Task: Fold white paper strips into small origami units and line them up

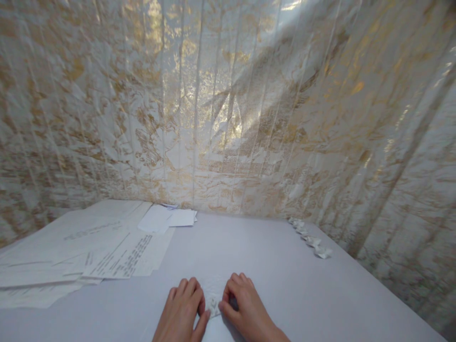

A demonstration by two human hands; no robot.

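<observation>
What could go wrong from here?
1. The small folded paper piece sits between the left hand and right hand; uneven pressure might tear or misfold it.
2. The row of folded paper pieces lies near the right edge of the table; a bump could knock some off.
3. The printed sheets overlap loosely at left; a stray arm might slide them.

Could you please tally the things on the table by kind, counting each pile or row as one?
Pile of printed sheets: 1
Pile of white slips: 1
Row of small folded papers: 1
Small piece between left hand and right hand: 1
Total: 4
</observation>
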